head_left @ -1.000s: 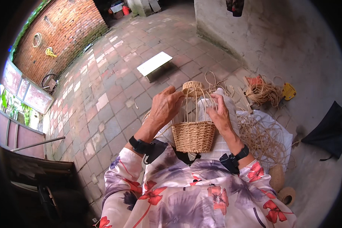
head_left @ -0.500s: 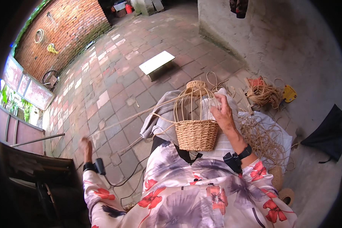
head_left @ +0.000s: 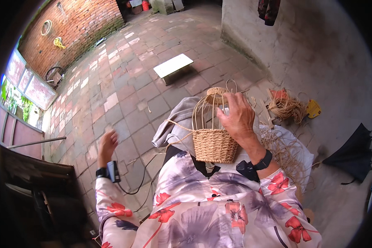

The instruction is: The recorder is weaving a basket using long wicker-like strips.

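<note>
Basket, probably light, sits just below my right fingers, curled at its springy-looking ribs, grip unclear; my left hand, well apart, is too blurred to tell. I'd hold the woven wall.

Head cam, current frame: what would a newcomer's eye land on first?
Probably the partly woven basket at centre, its bare stakes rising to a small woven ring, with the right hand beside them. Next, the bright white-topped low bench on the paving beyond, and the tangled tan cord to the right. The blurred left hand is off to the left.
</note>
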A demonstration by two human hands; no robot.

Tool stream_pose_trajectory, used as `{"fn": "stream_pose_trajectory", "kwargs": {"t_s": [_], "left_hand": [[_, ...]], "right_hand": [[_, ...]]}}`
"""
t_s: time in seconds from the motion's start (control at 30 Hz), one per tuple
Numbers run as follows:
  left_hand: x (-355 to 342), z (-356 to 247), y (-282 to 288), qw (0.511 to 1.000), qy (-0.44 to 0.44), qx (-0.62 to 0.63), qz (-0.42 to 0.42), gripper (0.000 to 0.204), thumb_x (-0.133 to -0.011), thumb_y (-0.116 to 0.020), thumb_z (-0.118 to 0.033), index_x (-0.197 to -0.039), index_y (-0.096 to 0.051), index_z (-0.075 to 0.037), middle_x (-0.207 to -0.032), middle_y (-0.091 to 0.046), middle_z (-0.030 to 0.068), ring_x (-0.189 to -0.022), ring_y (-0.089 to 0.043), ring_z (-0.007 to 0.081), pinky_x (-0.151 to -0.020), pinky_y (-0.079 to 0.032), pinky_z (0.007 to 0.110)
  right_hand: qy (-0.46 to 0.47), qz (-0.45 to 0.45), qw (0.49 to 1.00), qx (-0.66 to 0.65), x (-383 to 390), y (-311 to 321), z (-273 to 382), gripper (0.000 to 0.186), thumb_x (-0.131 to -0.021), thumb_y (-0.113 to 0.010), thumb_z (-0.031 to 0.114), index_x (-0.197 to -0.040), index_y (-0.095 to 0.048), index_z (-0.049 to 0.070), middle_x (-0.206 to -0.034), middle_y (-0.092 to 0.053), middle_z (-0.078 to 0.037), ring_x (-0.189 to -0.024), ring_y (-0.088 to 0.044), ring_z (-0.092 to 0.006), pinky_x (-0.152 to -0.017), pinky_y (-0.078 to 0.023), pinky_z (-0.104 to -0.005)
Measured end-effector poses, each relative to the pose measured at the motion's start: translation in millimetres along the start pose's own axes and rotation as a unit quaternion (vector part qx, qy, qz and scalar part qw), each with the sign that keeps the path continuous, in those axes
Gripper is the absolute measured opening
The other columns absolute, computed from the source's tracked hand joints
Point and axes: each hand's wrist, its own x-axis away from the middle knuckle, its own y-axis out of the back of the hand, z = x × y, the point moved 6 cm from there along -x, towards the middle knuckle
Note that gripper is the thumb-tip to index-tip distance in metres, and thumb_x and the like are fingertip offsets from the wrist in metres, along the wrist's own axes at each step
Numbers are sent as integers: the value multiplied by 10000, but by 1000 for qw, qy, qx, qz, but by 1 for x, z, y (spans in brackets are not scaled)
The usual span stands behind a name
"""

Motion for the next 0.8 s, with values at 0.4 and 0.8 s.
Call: {"fn": "stream_pose_trajectory", "kwargs": {"t_s": [0.4, 0.8], "left_hand": [[77, 17, -383, 795, -240, -514, 216, 203, -885, -675, -166, -1041, -672, -36, -773, -682, 61, -681, -683, 163, -607, -537, 321], [77, 20, -394, 881, -106, -335, 318, 283, -884, -687, -153, -1153, -630, -85, -805, -661, 38, -707, -622, 126, -639, -511, 283]], "right_hand": [[-50, 2, 997, -57, 13, -3, -4, 352, -710, -637, 7, -1049, -590, 90, -860, -666, -73, -724, -645, -281, -634, -418, -397], [-57, -98, 980, -166, 33, 13, -21, 353, -711, -619, -52, -1041, -603, 73, -825, -644, -83, -674, -619, -243, -628, -452, -366]]}}
